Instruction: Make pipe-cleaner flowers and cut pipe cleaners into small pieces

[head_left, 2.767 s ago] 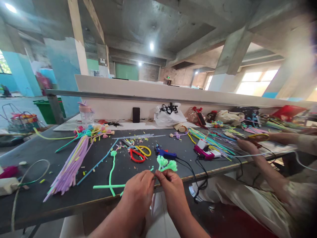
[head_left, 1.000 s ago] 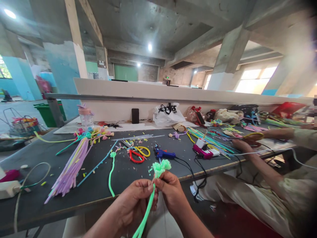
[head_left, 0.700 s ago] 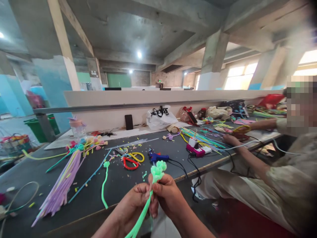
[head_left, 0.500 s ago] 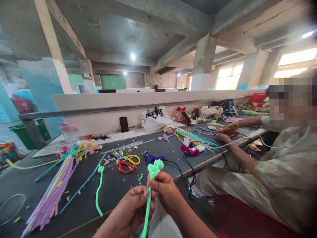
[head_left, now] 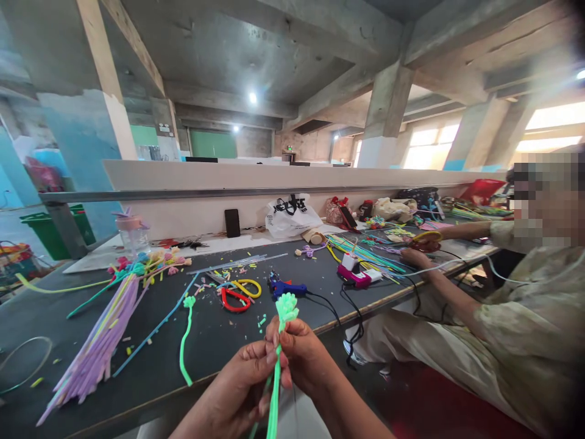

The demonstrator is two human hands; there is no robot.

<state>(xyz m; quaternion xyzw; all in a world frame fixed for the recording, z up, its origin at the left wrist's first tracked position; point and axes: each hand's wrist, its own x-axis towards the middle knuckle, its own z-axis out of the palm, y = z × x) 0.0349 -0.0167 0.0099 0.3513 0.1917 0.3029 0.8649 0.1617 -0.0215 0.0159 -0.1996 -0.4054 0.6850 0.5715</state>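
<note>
A green bunch [head_left: 286, 308] of fuzzy stems with a ruffled, flower-like head is standing nearly upright in a worker's two bare hands, just at the near edge of the dark surface [head_left: 158, 360]. The right hand [head_left: 304, 353] is pinching the bunch between thumb and fingers right below the head, while the left hand [head_left: 251, 378], its fingers closed and curled, is gripping the stems slightly lower, their ends trailing down out of view. Beyond the head, a blue glue gun [head_left: 291, 288] is lying with its black cord running to the right over the near edge. Scissors [head_left: 236, 309] with red and yellow handles are resting to its left among scattered clippings, and a single green stem [head_left: 185, 347] is stretching toward the near edge. Closer to the left end, a lilac bundle [head_left: 98, 347] is fanning out toward the near left corner, with multicoloured flower heads [head_left: 159, 262] gathering at its far end. Along the far edge, a lidded bottle [head_left: 132, 236], a dark phone [head_left: 232, 223] and a white bag [head_left: 292, 221] are standing in a row. To the right, a magenta-and-white power strip [head_left: 359, 277] is sitting near the near edge, and past it a co-worker's hands [head_left: 417, 260] are hovering over the same edge.
</note>
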